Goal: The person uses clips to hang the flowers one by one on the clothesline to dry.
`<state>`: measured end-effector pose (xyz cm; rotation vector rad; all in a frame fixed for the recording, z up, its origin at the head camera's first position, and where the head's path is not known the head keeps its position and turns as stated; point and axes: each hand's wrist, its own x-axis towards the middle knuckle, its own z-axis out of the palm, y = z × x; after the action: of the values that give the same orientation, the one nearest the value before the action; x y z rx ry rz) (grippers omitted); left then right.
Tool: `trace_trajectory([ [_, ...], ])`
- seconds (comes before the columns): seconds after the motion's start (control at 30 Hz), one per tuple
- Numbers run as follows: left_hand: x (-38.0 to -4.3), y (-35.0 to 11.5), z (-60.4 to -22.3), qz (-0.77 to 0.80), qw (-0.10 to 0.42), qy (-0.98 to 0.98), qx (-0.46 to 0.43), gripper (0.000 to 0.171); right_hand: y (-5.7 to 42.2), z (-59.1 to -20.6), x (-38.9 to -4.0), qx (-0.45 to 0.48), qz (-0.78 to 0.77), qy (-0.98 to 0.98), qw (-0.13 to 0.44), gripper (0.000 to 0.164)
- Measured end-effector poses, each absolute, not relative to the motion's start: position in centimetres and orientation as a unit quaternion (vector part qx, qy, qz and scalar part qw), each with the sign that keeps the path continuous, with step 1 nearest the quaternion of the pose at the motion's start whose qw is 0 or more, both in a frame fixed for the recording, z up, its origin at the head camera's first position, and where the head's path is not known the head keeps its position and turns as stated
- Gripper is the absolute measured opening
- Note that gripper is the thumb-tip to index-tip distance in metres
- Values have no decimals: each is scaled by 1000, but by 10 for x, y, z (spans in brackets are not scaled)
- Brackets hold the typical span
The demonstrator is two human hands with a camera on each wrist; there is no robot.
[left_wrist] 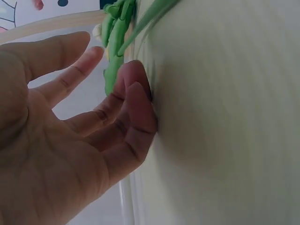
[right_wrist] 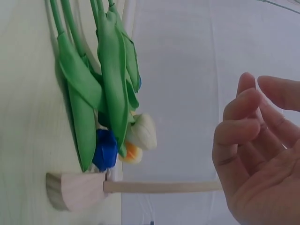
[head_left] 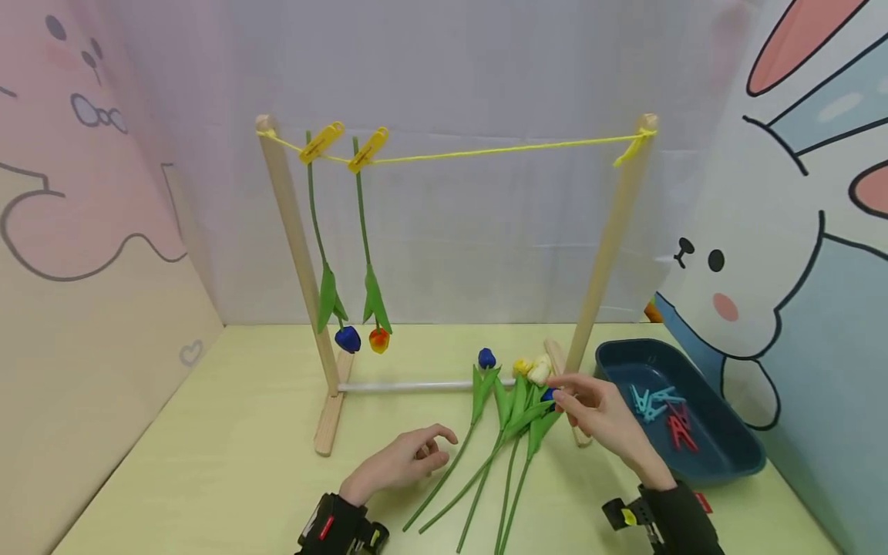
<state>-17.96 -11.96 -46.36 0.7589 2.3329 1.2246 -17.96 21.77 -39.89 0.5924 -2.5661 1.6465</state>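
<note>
Several artificial tulips lie in a loose bunch on the table, their green stems toward me: a blue tulip point(head_left: 487, 358), a yellow tulip point(head_left: 523, 367), a white tulip point(head_left: 539, 370) and another blue tulip point(right_wrist: 106, 150) under the leaves. Beside the leftmost stem, my left hand point(head_left: 402, 461) rests low at the tabletop, fingers loosely bent around nothing. My right hand point(head_left: 600, 415) hovers over the flower heads on the right. In the right wrist view its relaxed fingers point(right_wrist: 236, 131) are apart from the tulips and hold nothing.
A wooden frame carries a yellow string point(head_left: 486, 151). Yellow clothespins point(head_left: 368, 150) hang a blue tulip point(head_left: 348, 339) and an orange-red tulip point(head_left: 379, 340) head-down from its left part. At right, a dark blue basin point(head_left: 721, 455) contains light-blue clothespins point(head_left: 652, 402) and red clothespins point(head_left: 681, 432).
</note>
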Motion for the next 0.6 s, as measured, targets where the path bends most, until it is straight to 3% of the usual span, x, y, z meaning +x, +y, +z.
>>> trace_trajectory([
  [0.23,-178,-120,-464,422,204,844,262,26,237,-394,-176,178,482,-858,26,27],
  [0.4,-181,-119,-466,424,200,843,264,25,278,-378,-179,147,357,-922,31,21],
  [0.6,-182,-117,-469,433,211,834,270,25,339,-375,-190,128,215,-963,-96,19],
])
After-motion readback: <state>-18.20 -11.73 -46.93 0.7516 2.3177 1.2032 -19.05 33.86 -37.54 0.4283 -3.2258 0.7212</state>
